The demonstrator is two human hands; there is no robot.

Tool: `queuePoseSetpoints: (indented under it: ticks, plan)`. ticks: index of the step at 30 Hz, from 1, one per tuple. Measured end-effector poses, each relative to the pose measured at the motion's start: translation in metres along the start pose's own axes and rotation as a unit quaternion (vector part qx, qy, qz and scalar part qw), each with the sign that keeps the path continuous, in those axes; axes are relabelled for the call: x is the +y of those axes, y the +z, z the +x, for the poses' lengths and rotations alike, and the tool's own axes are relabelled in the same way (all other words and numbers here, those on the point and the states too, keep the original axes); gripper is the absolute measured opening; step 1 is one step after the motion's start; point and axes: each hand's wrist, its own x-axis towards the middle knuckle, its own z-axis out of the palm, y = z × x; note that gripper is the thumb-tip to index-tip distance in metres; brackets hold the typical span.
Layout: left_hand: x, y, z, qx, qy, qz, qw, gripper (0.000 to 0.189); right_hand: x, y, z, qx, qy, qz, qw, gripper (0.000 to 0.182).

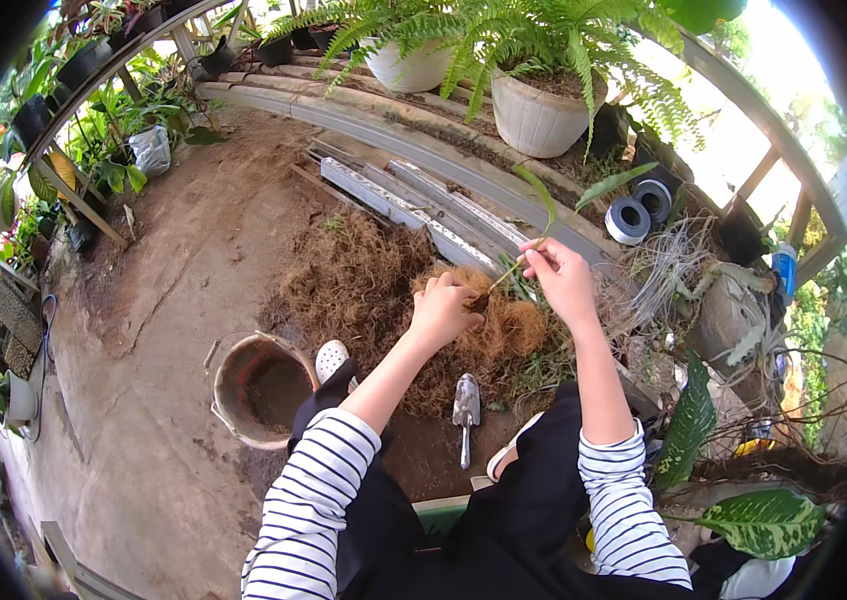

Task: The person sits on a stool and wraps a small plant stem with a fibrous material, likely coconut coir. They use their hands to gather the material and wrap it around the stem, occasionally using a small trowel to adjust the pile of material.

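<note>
A young plant [511, 271] with a thin stem and two long green leaves slants up between my hands. My right hand [560, 279] pinches its stem below the leaves. Around the dark root clump [478, 302] at its lower end are the fingers of my left hand [444, 309]. Both hands are above a heap of brown coconut fibre [356, 281], with a lighter orange tuft [517, 322] of fibre just under the roots. Nearer to me, a hand trowel [466, 412] with a soiled blade lies on the ground between my feet.
A soil-stained bucket [227, 390] stands left of my foot. Metal channels [401, 199] lie behind the heap. Potted ferns in white pots [543, 116] line the back ledge, with tape rolls [627, 220] to their right. Tangled roots [667, 262] and a variegated leaf [765, 523] are at right.
</note>
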Motion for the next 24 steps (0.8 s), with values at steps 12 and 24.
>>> queuePoseSetpoints:
  ticks: [12, 24]
  plan:
    - [-0.025, -0.012, 0.043, 0.088, 0.012, -0.152, 0.984, 0.022, 0.006, 0.058, 0.023, 0.031, -0.044, 0.2, 0.978, 0.014]
    - [-0.03, -0.053, 0.066, 0.107, 0.05, -0.093, 0.989, 0.022, 0.012, 0.048, 0.034, 0.072, 0.032, 0.236, 0.969, 0.032]
